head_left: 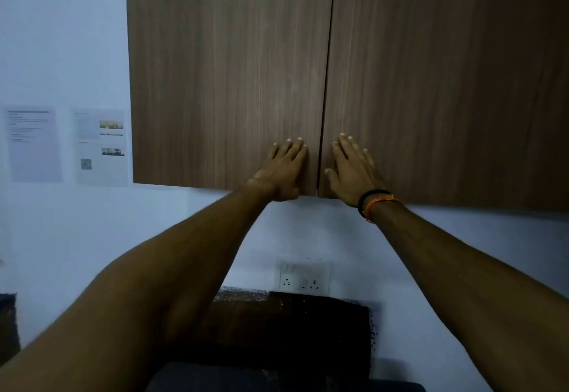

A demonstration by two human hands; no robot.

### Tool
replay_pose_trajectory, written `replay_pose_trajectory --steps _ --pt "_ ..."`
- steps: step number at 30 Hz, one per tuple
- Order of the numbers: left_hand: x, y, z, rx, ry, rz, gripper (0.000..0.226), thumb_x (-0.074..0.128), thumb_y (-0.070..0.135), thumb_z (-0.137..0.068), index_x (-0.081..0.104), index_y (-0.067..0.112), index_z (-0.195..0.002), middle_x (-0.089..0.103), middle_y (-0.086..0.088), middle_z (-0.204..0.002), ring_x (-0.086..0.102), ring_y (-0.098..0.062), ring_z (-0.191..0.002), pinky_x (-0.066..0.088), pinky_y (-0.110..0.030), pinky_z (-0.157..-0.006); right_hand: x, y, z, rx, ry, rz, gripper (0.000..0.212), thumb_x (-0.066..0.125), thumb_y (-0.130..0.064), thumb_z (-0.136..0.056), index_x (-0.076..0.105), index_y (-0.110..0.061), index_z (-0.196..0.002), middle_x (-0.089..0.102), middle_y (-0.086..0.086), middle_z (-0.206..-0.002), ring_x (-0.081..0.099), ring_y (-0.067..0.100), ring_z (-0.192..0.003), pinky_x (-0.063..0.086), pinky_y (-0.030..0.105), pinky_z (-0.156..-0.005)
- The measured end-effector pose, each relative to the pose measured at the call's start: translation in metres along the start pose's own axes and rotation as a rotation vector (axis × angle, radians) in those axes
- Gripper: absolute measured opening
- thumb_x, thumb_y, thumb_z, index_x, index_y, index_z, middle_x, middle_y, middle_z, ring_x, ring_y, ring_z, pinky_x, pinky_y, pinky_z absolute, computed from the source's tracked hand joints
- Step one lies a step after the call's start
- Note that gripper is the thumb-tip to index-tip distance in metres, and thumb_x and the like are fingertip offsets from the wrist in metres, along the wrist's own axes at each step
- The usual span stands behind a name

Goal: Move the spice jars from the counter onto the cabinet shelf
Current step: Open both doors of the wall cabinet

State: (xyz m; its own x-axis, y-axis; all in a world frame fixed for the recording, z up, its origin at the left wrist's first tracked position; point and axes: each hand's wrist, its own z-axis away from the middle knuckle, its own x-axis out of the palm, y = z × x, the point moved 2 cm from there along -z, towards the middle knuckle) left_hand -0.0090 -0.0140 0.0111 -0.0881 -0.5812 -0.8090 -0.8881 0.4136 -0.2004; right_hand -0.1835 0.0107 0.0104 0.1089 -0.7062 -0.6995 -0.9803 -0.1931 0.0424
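Note:
A brown wood-grain wall cabinet fills the upper view, both doors closed with a thin dark gap between them. My left hand (284,169) lies flat on the left door (228,68), fingers spread, near its lower right corner. My right hand (354,169) rests flat on the right door (446,68), next to the gap, with black and orange bands on the wrist. Neither hand holds anything. No spice jars are in view, and the shelf is hidden behind the doors.
Two printed sheets (101,146) are stuck on the white wall left of the cabinet. A white socket plate (303,277) sits below the cabinet. A dark counter surface (292,330) lies beneath my arms.

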Motion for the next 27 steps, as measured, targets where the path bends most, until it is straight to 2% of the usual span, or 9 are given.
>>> replay_pose_trajectory --steps 6,14,21,24,27 --pt "0.016 -0.003 -0.006 0.008 0.065 -0.172 0.118 0.077 0.03 -0.081 -0.009 0.006 -0.158 -0.016 -0.015 -0.166 -0.014 -0.038 -0.152 0.002 -0.056 -0.124 0.001 0.007 -0.006 -0.025 0.019 0.043 0.071 0.054 -0.024 -0.095 0.022 -0.009 -0.156 0.012 0.012 -0.166 0.01 0.028 -0.153 0.015 0.049 -0.124" --pt "0.039 -0.003 -0.024 -0.065 0.14 -0.305 0.15 0.084 0.062 -0.062 -0.018 0.005 -0.155 -0.024 -0.021 -0.163 -0.02 -0.042 -0.15 0.0 -0.066 -0.119 0.005 0.012 -0.012 -0.05 0.049 0.031 0.073 0.057 -0.019 -0.09 0.026 -0.009 -0.155 0.014 0.012 -0.165 0.013 0.029 -0.152 0.018 0.05 -0.122" --pt "0.04 -0.006 -0.029 0.007 0.189 -0.499 0.141 0.079 0.061 -0.062 -0.007 0.004 -0.158 -0.022 -0.021 -0.163 -0.014 -0.044 -0.151 0.007 -0.073 -0.114 0.006 0.017 -0.013 -0.054 0.075 0.016 0.069 0.057 -0.018 -0.09 0.03 -0.009 -0.154 0.009 0.014 -0.166 0.013 0.031 -0.152 0.017 0.049 -0.123" --pt "0.036 -0.006 -0.024 0.007 0.187 -0.508 0.145 0.08 0.065 -0.059 -0.007 0.004 -0.158 -0.021 -0.021 -0.163 -0.013 -0.044 -0.151 0.007 -0.075 -0.113 0.003 0.016 -0.014 -0.053 0.109 -0.021 0.067 0.056 -0.016 -0.091 0.032 -0.009 -0.153 0.014 0.014 -0.165 0.016 0.031 -0.151 0.019 0.048 -0.123" --pt "0.03 -0.004 -0.017 0.01 0.194 -0.5 0.147 0.079 0.068 -0.058 -0.01 0.003 -0.157 -0.021 -0.021 -0.163 -0.013 -0.043 -0.151 0.009 -0.077 -0.111 -0.003 0.011 -0.015 -0.045 0.165 -0.085 0.062 0.055 -0.012 -0.091 0.037 -0.007 -0.15 0.027 0.016 -0.16 0.026 0.032 -0.147 0.025 0.046 -0.121"
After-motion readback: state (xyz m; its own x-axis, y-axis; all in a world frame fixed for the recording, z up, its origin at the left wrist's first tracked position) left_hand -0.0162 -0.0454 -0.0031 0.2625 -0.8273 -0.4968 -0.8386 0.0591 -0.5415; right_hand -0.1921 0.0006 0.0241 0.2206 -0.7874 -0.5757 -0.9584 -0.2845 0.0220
